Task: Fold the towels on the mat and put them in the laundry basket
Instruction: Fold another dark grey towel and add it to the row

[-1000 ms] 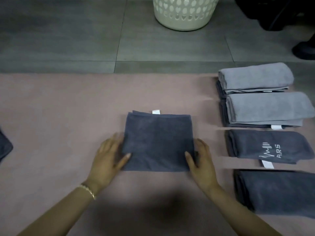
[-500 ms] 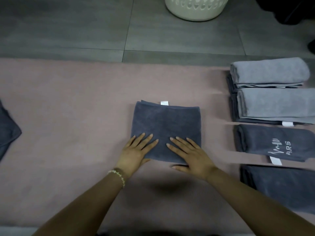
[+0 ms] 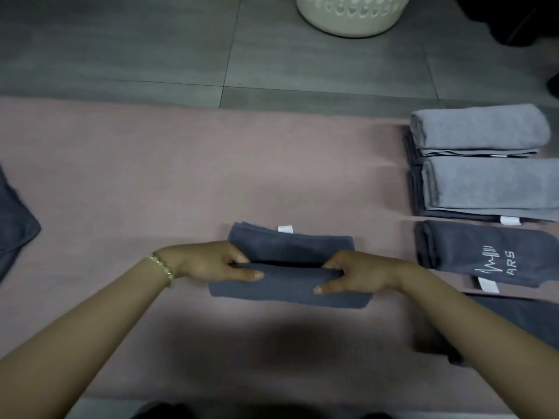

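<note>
A dark grey towel (image 3: 290,285) lies on the pink mat (image 3: 151,182) in front of me, its near half lifted and turned over toward the far edge. My left hand (image 3: 211,263) grips the towel's left end, thumb on top. My right hand (image 3: 357,272) grips its right end the same way. A white label shows at the towel's far edge. The cream laundry basket (image 3: 351,16) stands on the grey floor beyond the mat, only its lower part in view.
Several folded towels line the mat's right side: two light grey ones (image 3: 481,128) on dark ones, a dark one with an "ARS" logo (image 3: 490,252), another dark one (image 3: 514,316) nearest me. An unfolded dark towel (image 3: 12,225) lies at the left edge.
My hands went from lying flat on the towel's near edge to gripping its two ends. The near half has been raised and folded over toward the far edge.
</note>
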